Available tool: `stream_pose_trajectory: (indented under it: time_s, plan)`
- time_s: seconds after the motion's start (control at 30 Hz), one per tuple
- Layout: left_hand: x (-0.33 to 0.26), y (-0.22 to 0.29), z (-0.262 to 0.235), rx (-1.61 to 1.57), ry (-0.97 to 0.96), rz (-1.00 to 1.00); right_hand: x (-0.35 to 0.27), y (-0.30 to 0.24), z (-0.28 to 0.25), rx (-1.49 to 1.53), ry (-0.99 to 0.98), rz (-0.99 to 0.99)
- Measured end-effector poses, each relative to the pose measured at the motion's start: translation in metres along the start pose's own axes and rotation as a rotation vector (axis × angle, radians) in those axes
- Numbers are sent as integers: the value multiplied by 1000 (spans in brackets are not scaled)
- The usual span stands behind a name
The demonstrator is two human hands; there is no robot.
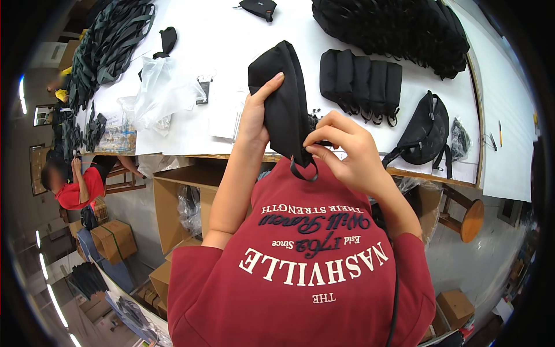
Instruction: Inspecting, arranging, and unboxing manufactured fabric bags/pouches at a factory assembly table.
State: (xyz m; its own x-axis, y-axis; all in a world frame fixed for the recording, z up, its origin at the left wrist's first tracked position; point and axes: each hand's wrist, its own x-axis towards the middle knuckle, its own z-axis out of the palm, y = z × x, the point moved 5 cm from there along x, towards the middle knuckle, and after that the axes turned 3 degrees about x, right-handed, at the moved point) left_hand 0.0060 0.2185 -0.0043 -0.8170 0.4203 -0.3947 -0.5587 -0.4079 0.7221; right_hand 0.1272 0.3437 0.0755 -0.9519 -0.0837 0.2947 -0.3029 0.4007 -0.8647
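A black fabric pouch (283, 104) is held up before my chest, its long side upright and a loop of black strap hanging from its lower end. My left hand (258, 115) grips its left side, thumb across the front. At the lower right edge of the pouch, my right hand (341, 144) pinches with thumb and forefinger. What small part lies between those fingertips is hidden. Behind the right hand, a little heap of small black pieces (315, 118) shows on the white table (231, 52).
A row of black pouches (361, 84) and a large black pile (393, 32) lie at the far right, with a black waist bag (428, 130) nearer. Clear plastic bags (165, 92) and dark straps (113, 43) are at left. Below the table edge stands an open carton (179, 191).
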Motion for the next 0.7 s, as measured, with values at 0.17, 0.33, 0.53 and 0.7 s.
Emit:
stream_pose_trajectory:
  time_s: [0.17, 0.33, 0.53, 0.7]
  plan:
    - [2, 5, -3, -45, 8, 16, 0, -3, -4, -62, 202, -34]
    - [1, 16, -9, -57, 48, 75, -15, -1, -2, -177, 168, -47]
    - [2, 15, -13, -89, 18, 101, -11, 11, 7, -67, 92, 37]
    - [1, 15, -10, -115, -11, 106, -12, 16, 13, 12, 33, 25]
